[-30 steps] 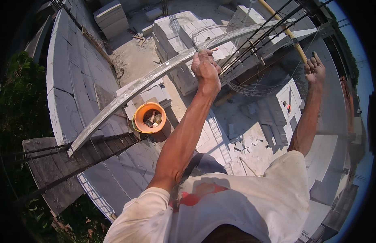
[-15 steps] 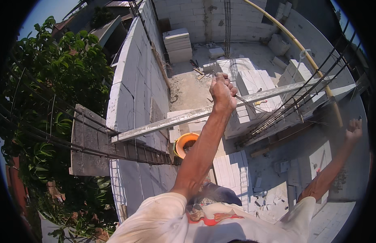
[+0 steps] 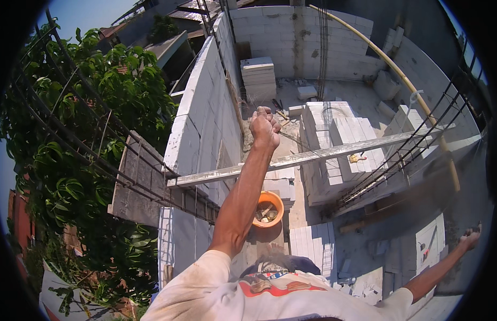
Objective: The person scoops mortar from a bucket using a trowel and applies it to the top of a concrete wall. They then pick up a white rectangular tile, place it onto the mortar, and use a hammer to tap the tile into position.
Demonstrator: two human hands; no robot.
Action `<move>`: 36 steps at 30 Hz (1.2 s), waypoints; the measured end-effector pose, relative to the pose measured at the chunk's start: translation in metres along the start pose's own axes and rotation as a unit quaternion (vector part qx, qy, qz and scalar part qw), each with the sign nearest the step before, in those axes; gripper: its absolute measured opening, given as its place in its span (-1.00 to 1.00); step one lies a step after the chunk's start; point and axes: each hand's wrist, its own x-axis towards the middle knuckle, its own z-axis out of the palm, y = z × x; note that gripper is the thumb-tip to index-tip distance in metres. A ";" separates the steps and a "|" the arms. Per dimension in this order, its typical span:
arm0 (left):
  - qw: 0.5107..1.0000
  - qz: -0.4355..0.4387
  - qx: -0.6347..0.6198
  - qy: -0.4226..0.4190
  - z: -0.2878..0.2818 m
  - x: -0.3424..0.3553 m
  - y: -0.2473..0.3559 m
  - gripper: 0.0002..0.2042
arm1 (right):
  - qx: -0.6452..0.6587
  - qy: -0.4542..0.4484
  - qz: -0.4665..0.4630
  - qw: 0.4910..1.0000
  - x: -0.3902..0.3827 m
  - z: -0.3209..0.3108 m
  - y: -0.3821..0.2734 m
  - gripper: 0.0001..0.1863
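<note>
My left hand (image 3: 265, 128) is closed, raised in front of me above the long pale bar (image 3: 302, 159). Thin wire strands (image 3: 294, 142) stick out of its fist and trail to the right. Far out to the right, my right hand (image 3: 469, 238) has its fingers curled, with a small dark bit at the tips that I cannot make out. The bar spans from the left block wall (image 3: 197, 107) to the rebar cage (image 3: 403, 160) on the right. An orange bucket (image 3: 280, 206) with rubble-like pieces inside stands below my left forearm.
Stacks of white blocks (image 3: 355, 134) fill the middle right. Another white stack (image 3: 258, 80) stands at the back. A yellowish pole (image 3: 387, 60) slants down the right side. More rebar (image 3: 93, 155) and a grey board (image 3: 136, 182) flank the left wall, beside leafy branches (image 3: 72, 176).
My left hand has moved left with the wire strands. My right hand has dropped lower in the picture. The whole view has shifted, showing more of the bucket.
</note>
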 end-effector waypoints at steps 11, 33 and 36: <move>0.937 -0.177 0.275 -0.123 -0.016 -0.082 -0.067 -0.74 | -0.436 -0.119 -0.161 0.877 -0.074 -0.172 0.110 -0.69; 0.854 -0.020 0.508 0.106 -0.098 -0.106 -0.146 -0.72 | -0.316 -0.134 -0.163 0.925 -0.214 0.029 0.061 -0.60; 0.842 -0.020 0.528 0.107 -0.103 -0.106 -0.145 -0.64 | -0.331 -0.132 -0.264 0.896 -0.248 0.079 0.008 -0.58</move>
